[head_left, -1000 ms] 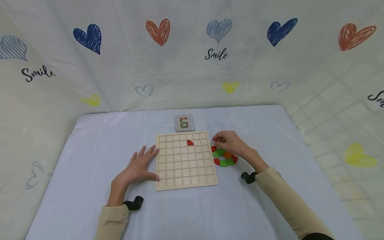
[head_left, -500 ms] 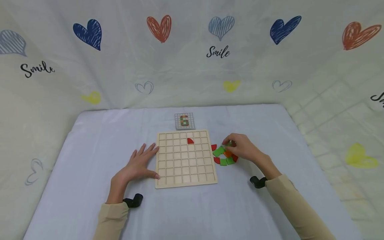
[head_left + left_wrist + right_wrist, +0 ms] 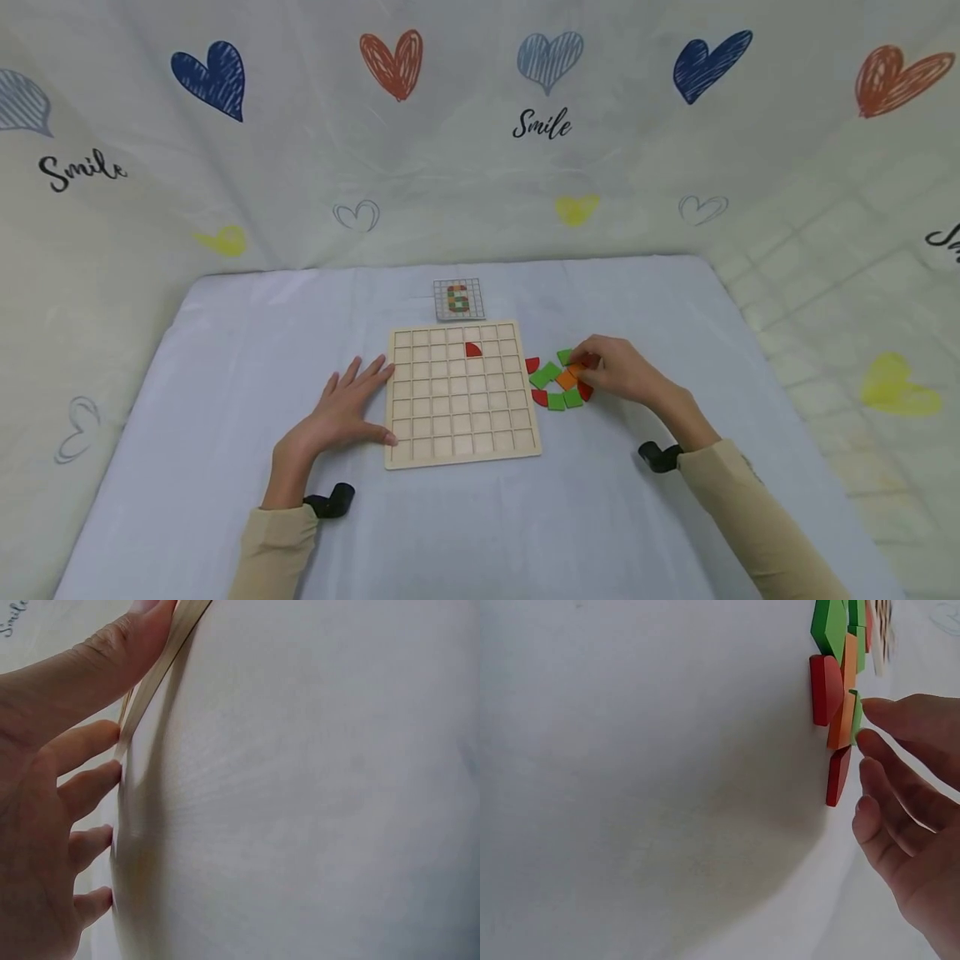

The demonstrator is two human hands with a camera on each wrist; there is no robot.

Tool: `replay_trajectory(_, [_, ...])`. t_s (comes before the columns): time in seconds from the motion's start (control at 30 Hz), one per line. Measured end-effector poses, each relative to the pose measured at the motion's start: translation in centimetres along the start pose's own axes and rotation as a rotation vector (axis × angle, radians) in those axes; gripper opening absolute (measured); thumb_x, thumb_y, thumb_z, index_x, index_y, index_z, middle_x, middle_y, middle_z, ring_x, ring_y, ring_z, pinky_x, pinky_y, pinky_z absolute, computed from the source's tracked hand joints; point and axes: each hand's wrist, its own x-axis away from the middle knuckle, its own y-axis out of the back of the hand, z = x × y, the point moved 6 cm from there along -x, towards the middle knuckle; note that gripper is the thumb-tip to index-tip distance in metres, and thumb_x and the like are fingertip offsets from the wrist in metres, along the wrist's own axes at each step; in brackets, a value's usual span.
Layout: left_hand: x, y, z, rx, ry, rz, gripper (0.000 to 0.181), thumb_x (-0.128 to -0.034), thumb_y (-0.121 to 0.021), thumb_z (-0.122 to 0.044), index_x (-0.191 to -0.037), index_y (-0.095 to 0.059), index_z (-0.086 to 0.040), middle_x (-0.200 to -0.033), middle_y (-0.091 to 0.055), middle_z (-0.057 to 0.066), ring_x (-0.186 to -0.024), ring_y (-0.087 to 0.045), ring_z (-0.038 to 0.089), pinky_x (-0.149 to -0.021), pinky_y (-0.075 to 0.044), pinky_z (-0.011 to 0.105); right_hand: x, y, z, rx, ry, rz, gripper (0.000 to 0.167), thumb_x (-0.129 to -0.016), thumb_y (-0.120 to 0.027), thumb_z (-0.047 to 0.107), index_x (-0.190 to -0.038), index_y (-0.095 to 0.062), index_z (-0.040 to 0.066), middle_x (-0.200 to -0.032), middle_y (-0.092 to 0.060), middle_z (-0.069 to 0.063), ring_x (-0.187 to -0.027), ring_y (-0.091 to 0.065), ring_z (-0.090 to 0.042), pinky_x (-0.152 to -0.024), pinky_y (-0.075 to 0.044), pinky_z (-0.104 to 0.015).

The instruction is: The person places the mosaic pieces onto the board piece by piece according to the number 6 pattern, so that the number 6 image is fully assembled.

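A white tablecloth (image 3: 255, 358) lay spread out, and beyond its far edge rose a pale fabric backdrop (image 3: 457, 158). Scribbled red and blue hearts (image 3: 392, 67) crossed it above black "Smile" lettering (image 3: 542, 125), with yellow hearts (image 3: 577, 211) lower down and a faint grid (image 3: 813, 242) toward the right.

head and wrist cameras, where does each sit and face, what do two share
Head: head-worn, facing forward and down at a square pale wooden grid board on a white cloth; left hand, right hand and beige sleeves show.
Left wrist: worn there, facing along the left hand to the board's edge; only that hand shows.
Right wrist: worn there, facing along the right hand to flat red, orange and green tiles; only that hand shows.
Shared: head and right wrist both show the tiles.
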Motion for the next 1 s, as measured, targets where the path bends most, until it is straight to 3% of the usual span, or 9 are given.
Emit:
replay_trajectory(0.47, [0.00,0.15,-0.04,-0.005,0.006,-0.008,0.119,-0.0684,-0.094,-0.045,-0.163,-0.030,-0.011,-0.173,-0.016,0.012,-0.159,0.001,0.044,-0.123,0.003,0.070,0.15,-0.14,-0.28,0.026,0.007,0.007,0.022,-0.088,-0.071,-0.005,-0.109,-0.075,-0.001,-0.110,-0.070,-0.014,-0.093,-0.062,-0.027,-0.084,-0.059,-0.042])
replay_trajectory(0.77, [-0.14,-0.08,0.01,0.001,0.009,-0.008,0.119,-0.0683,-0.094,-0.044,-0.163,-0.030,-0.011,-0.173,-0.015,0.011,-0.159,0.002,0.043,-0.123,0.004,0.069,-0.06,-0.24,-0.24,0.039,0.026,-0.006,0.020,-0.088,-0.074,-0.003,-0.108,-0.075,0.002,-0.112,-0.068,-0.013,-0.091,-0.059,-0.025,-0.079,-0.056,-0.037])
replay_trajectory(1.0, [-0.01,-0.04,0.07,0.009,0.017,-0.003,0.118,-0.0687,-0.094,-0.041,-0.163,-0.030,-0.012,-0.173,-0.015,0.011,-0.159,0.003,0.042,-0.123,0.005,0.068,-0.39,-0.63,-0.09,0.021,0.014,0.029,0.020,-0.089,-0.075,0.000,-0.109,-0.074,0.003,-0.109,-0.070,-0.010,-0.092,-0.060,-0.024,-0.080,-0.057,-0.035])
